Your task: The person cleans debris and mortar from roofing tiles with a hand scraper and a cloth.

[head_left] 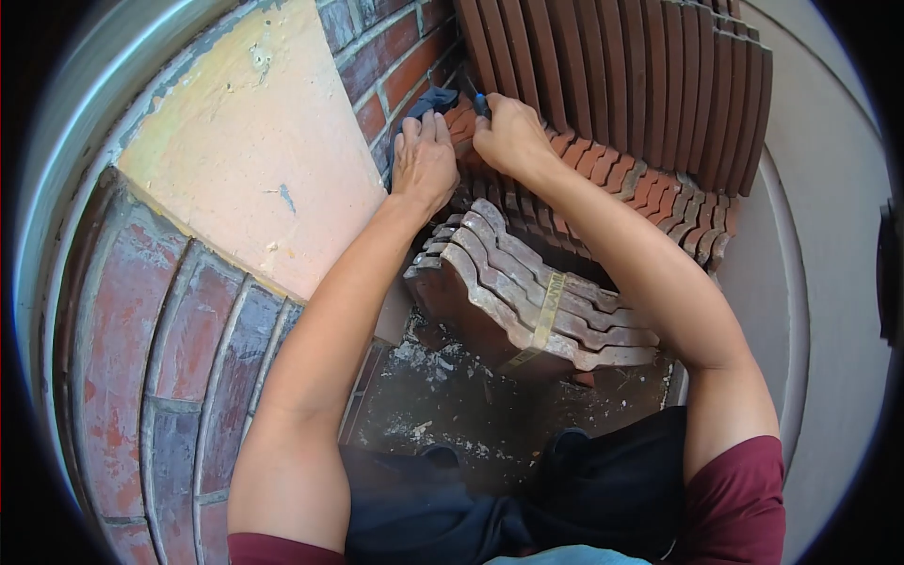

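At the far corner by the brick wall, my left hand (426, 162) is closed, its fingers bent on a bunched dark blue cloth-like piece (435, 100). Just right of it, my right hand (513, 137) grips a small blue-handled knife (481, 104), its narrow dark end pointing away from me. Both hands are above the far end of a row of orange-red roof tiles (603, 166) standing on edge. Nearer to me lies a bundle of weathered tiles (513, 273), bound with a yellowish printed strap (548, 311).
Tall brown-red tiles (621, 75) are stacked upright behind the row. On the left are a brick wall (122, 377) and a pale painted slab (254, 160). A smooth light surface (819, 188) curves along the right. Debris and flakes dot the dark floor (452, 405).
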Motion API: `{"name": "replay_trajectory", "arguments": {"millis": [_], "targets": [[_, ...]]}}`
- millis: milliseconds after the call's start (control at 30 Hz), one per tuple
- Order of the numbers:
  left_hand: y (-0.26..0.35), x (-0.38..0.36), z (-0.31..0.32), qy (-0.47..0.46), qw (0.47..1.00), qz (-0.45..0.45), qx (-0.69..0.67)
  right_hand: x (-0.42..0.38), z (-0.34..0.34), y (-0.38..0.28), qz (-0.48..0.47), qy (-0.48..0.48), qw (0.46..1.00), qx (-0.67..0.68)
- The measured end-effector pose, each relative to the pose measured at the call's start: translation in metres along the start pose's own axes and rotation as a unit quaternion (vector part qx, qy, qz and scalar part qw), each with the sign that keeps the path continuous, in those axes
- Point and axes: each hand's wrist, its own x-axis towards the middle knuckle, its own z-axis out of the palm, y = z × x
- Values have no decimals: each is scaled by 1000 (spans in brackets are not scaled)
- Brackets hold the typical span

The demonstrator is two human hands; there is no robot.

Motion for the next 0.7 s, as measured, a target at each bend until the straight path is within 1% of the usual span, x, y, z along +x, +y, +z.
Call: {"name": "replay_trajectory", "arguments": {"millis": [100, 200, 233, 333, 367, 467, 567, 700], "targets": [[0, 4, -6, 3, 1000, -2, -31, -20, -21, -2, -16, 0, 1000, -2], [-5, 9, -4, 23, 998, -4, -51, -35, -32, -5, -16, -24, 999, 14], [-5, 11, -4, 33, 998, -1, -55, -38, -35, -8, 0, -41, 999, 22], [-6, 14, -5, 34, 998, -1, -54, -38, -28, -6, -11, -54, 998, 42], [-6, 16, -6, 33, 998, 3, -50, -35, -22, -3, -29, -27, 998, 49], [-5, 22, -10, 32, 998, 12, -46, -27, -18, -1, -27, -25, 997, 73], [-5, 31, -10, 27, 998, 16, -55, -21, -12, 1, -7, -33, 996, 88], [-11, 48, -7, 13, 998, 29, -51, -18, -6, 5, 47, -14, 991, 121]]}}
